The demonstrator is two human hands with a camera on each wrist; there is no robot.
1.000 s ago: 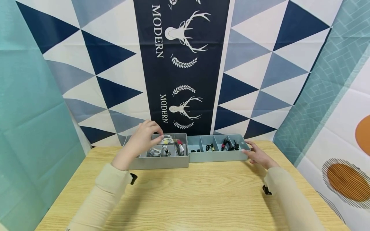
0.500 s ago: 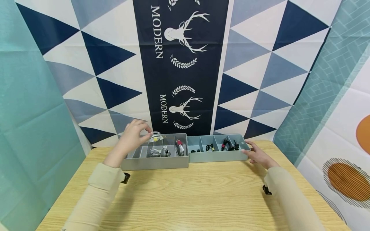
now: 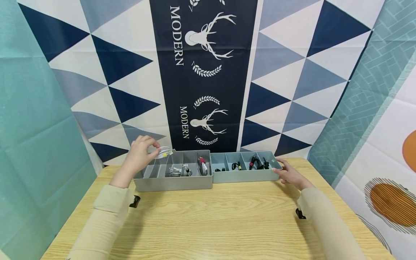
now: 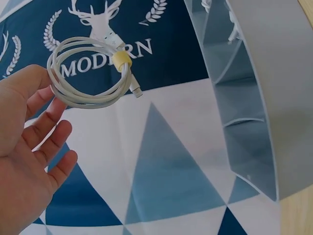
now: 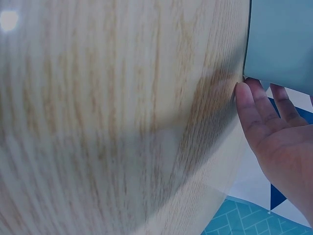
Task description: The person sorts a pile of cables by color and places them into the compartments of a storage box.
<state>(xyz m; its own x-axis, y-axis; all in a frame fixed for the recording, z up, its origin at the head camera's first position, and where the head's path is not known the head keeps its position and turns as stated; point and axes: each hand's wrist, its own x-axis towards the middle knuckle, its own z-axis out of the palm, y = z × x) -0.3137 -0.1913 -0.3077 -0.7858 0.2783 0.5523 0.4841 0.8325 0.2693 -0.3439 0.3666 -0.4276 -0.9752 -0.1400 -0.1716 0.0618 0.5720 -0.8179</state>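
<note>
My left hand (image 3: 140, 151) pinches a coiled white charging cable (image 4: 88, 102) between thumb and forefinger. A yellow tie (image 4: 121, 60) binds the coil, and its plug ends stick out beside the tie. In the head view, cable and hand hang over the left part of a grey divided box (image 3: 175, 184); the other left fingers are spread and loosely bent. At the far right, my right hand (image 3: 290, 175) rests its fingertips on the end of a light blue divided box (image 3: 247, 176). The right wrist view shows those fingers (image 5: 252, 108) nearly straight against the box's end.
The grey box holds bundled white cables (image 3: 174, 172) and a cable with a red tie (image 3: 202, 161). In the blue box lie several black cables (image 3: 256, 163). Both stand end to end on the wooden table (image 3: 214, 220), before a patterned cloth backdrop (image 3: 208, 83).
My left hand has moved left above the grey box, carrying the coiled cable from the middle compartments toward the left ones. The right hand has stayed at the blue box's end.
</note>
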